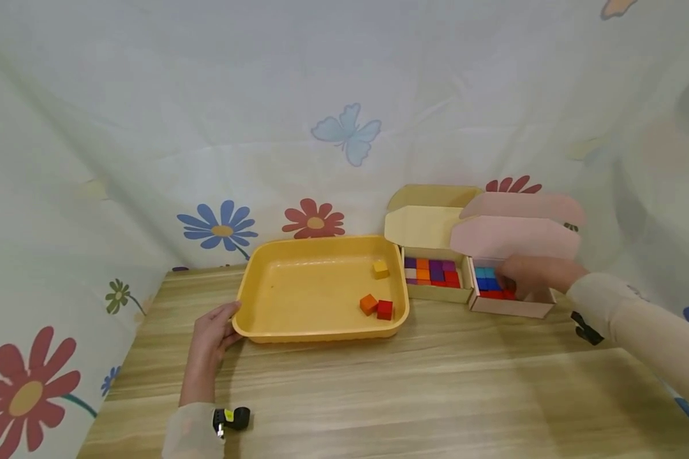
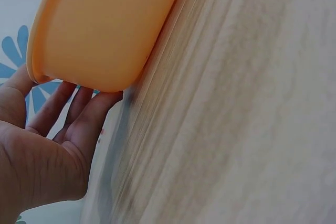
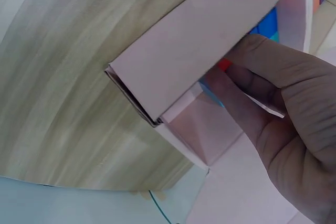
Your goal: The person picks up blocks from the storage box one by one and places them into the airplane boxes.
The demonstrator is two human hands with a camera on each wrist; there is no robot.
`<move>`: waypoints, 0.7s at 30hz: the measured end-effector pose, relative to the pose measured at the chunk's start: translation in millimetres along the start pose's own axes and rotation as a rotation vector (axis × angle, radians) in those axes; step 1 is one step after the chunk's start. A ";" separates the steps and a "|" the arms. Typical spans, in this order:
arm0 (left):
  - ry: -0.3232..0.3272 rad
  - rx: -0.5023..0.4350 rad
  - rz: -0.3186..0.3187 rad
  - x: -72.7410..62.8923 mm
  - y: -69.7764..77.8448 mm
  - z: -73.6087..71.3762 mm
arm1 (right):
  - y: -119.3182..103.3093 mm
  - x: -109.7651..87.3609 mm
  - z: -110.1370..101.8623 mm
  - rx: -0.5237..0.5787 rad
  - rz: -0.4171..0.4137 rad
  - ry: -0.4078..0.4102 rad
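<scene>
A yellow tray (image 1: 316, 336) lies on the table, and my left hand (image 1: 209, 331) grips its left end. In the left wrist view the thumb is at the tray's rim and the fingers (image 2: 92, 121) press its outer wall. Inside the tray are a yellow cube (image 1: 381, 269), an orange cube (image 1: 369, 305) and a red cube (image 1: 385, 310). My right hand (image 1: 536, 274) reaches into an open pink box (image 1: 511, 308) of blue, teal and red cubes. Its fingertips are hidden behind the box wall; a bit of red (image 3: 224, 64) shows between finger and thumb.
Left of the pink box, touching it, stands an open cream box (image 1: 436, 292) with purple, orange and red cubes. Both lids are raised at the back. A flower-patterned cloth (image 1: 264, 127) hangs behind the wooden table (image 1: 379, 395).
</scene>
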State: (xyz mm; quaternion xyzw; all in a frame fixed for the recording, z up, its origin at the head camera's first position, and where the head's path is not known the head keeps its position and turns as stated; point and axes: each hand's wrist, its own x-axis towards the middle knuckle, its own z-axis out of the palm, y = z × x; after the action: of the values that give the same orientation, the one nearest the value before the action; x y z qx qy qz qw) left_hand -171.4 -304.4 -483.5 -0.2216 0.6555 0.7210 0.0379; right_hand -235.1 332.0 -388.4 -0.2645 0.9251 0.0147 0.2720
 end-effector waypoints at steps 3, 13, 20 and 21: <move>-0.005 0.005 -0.004 1.1 0.9 0.2 | 1.5 2.5 3.4 -0.007 0.013 0.003; -0.011 -0.015 -0.035 1.5 1.4 -2.7 | 3.1 5.2 0.8 -0.083 0.002 0.052; -0.005 -0.017 -0.018 0.9 1.0 -2.3 | 9.5 12.1 -3.7 -0.091 0.002 0.013; -0.005 -0.012 -0.017 0.6 0.8 -2.1 | 8.9 11.5 -5.9 -0.088 -0.003 0.006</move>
State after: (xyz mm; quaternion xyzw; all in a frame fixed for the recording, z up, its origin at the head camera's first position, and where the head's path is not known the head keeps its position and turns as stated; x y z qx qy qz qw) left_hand -171.7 -306.7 -483.0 -0.2255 0.6490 0.7252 0.0444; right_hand -250.7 333.1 -390.2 -0.2778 0.9239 0.0540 0.2574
